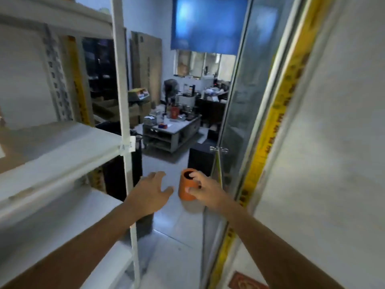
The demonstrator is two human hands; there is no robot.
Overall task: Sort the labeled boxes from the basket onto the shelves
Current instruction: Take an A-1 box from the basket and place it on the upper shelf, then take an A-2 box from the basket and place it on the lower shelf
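We see two bare hands stretched out ahead, in the gap between a white shelf unit (62, 142) on the left side and a glass door (235, 113) with a yellow-striped frame on the right side. The right hand (205, 189) holds one orange cylindrical container (187, 185), fingers curled over its top rim and thumb pressed to its side; the container stands roughly upright in the air above the tiled floor (177, 232), not resting on any shelf. Its top shows a dark opening, and we cannot tell what, if anything, is inside. The left hand (151, 192) hangs just beside the container, apart from it, with fingers spread and loosely straight, holding nothing.

On the shelf unit we count three white boards in view, one above the other, and one white upright post (125, 122) at their near right corner. A brown cardboard piece shows at the left edge of the middle board; too little of it shows for us to tell what it is.

Beyond the doorway one low grey table (173, 132) carries several small items, among them one red container (174, 112); the rest are too blurred to count. One blue blind (208, 24) hangs on the far wall.
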